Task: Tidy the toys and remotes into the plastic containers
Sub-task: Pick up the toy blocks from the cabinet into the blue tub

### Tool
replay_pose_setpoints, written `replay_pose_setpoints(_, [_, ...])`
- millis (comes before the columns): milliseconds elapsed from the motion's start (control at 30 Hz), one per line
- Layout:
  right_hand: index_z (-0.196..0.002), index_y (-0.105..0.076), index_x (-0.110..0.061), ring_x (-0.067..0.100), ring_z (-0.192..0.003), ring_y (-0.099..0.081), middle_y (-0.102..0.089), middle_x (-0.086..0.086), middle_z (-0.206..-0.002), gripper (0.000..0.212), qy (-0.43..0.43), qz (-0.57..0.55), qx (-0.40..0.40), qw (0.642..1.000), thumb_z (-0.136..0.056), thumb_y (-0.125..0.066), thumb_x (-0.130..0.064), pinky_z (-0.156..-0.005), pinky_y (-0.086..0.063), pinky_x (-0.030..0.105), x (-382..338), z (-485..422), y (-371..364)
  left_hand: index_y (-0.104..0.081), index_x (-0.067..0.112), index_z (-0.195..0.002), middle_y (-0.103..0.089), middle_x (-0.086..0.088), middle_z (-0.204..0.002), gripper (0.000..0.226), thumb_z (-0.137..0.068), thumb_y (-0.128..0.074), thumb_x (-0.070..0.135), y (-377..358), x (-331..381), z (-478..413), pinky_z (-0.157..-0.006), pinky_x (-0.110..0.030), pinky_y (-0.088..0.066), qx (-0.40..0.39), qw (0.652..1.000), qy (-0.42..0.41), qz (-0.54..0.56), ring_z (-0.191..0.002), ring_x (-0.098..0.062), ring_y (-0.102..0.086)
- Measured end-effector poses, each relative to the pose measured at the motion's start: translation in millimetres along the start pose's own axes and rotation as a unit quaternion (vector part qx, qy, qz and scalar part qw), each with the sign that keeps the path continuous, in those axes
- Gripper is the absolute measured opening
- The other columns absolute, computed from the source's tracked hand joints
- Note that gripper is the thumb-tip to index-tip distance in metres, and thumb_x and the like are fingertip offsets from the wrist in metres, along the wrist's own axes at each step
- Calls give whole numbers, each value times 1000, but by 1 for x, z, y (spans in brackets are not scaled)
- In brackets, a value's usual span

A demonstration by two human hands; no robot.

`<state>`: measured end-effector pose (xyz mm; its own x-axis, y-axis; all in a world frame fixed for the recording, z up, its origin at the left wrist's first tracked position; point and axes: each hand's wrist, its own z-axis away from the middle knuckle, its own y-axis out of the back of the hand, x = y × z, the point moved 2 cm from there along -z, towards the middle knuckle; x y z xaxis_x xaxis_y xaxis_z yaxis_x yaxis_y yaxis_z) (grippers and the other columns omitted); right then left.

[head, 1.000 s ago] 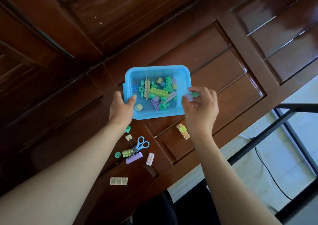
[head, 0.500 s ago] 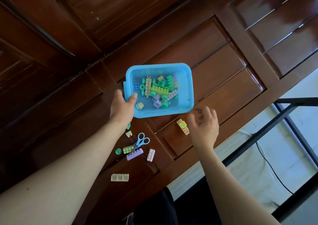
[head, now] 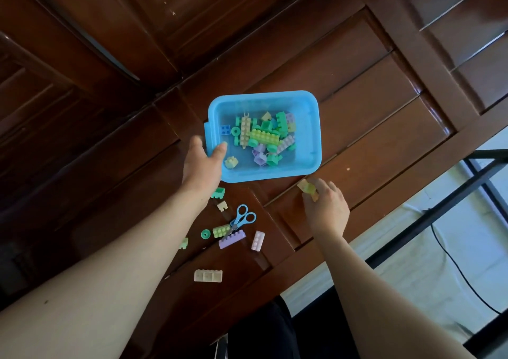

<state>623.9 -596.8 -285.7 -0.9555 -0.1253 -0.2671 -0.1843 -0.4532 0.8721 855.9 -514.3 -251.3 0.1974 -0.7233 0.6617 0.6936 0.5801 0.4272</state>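
Now, loading bricks.
Left hand (head: 202,166) grips the blue container (head: 309,116) by its corner, steadying it; right hand (head: 325,207) pinches a yellow brick (head: 305,187) toward the table's (head: 384,127) near edge.

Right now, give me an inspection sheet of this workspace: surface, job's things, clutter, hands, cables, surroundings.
Surface: dark, glossy, panelled wooden top.
Job's things: blue tub holding a heap of bricks; loose bricks on the top nearer the person; no remotes seen.
Clutter: blue scissors among the loose bricks.
Hands: left hand grips the tub's near left corner, thumb over the rim; right hand pinches a yellow brick just outside the tub's near edge.
Cables: black cable on the floor, to the right.
Surroundings: black metal frame and pale floor beyond the top's edge.
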Motion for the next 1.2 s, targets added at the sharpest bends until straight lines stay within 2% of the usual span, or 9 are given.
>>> replay_pose_setpoints(133, [-112, -66, -28, 17, -91, -60, -65, -6, -99, 26, -66, -124, 121, 983, -86, -66, -24, -71, -45, 28, -18, 7, 35, -46, 23, -102, -62, 2, -97, 16, -94, -56, 32, 11, -2, 2, -70, -36, -58, 7, 999, 12, 31, -84, -13, -66])
replay_pose_setpoints(267, [-106, -70, -26, 10, -75, -59, -65, -10, -92, 25, -21, -228, 221, 948, -82, -72, -21, -63, -45, 18, -53, 13, 80, -45, 24, -101, -59, 8, -89, 16, -94, -55, 33, 26, -4, 8, -59, -27, -53, 25, 999, 8, 26, -75, -7, -63])
replay_pose_setpoints(367, [-106, -70, -27, 8, -71, -59, -66, -9, -96, 28, 53, -244, 173, 953, -80, -73, -18, -66, -52, 27, -95, 20, 96, -44, 25, -102, -57, 11, -87, 16, -94, -55, 35, 42, -6, 13, -55, -24, -50, 34, 999, 10, 27, -74, -5, -62])
replay_pose_setpoints(500, [-109, -71, -23, 18, -88, -65, -68, -5, -104, 29, 151, -220, 56, 962, -81, -74, -20, -77, -55, 40, -146, 32, 82, -45, 25, -99, -56, 11, -85, 16, -94, -55, 35, 61, -11, 20, -57, -27, -53, 44, 998, 12, 35, -75, -7, -62])
replay_pose_setpoints(733, [-113, -69, -21, 20, -99, -62, -67, -2, -110, 35, 231, -179, 23, 956, -79, -75, -26, -79, -54, 41, -184, 57, 52, -45, 25, -99, -55, 11, -87, 16, -93, -55, 35, 101, -34, 30, -76, -45, -59, 62, 996, 29, 60, -80, -12, -63])
replay_pose_setpoints(900, [-94, -68, -18, 5, -69, -58, -63, -6, -82, 12, 201, -238, 161, 937, -84, -64, -23, -61, -51, 24, -172, 74, 43, -43, 24, -101, -53, 12, -84, 18, -94, -53, 37, 129, -56, 32, -68, -36, -54, 111, 992, 33, 44, -73, -6, -58])
replay_pose_setpoints(967, [-90, -65, -19, 6, -62, -54, -61, -6, -77, 8, 184, -231, 168, 940, -83, -62, -20, -57, -46, 21, -162, 82, 29, -43, 22, -102, -52, 12, -84, 19, -94, -52, 36, 142, -70, 32, -64, -32, -50, 134, 989, 43, 48, -73, -5, -56])
replay_pose_setpoints(1067, [-95, -63, -21, 5, -64, -53, -60, -5, -85, 11, 155, -173, 114, 966, -85, -62, -18, -59, -50, 31, -144, 88, 0, -44, 22, -101, -52, 11, -85, 18, -94, -52, 37, 157, -89, 32, -59, -29, -48, 157, 984, 61, 64, -75, -7, -57])
replay_pose_setpoints(1200, [-122, -58, -32, 17, -89, -64, -57, -5, -117, 36, 160, -40, -39, 985, -88, -62, -25, -72, -54, 33, -135, 84, -41, -44, 24, -99, -57, 7, -89, 18, -93, -54, 38, 170, -112, 28, -77, -44, -58, 161, 977, 99, 101, -84, -16, -64])
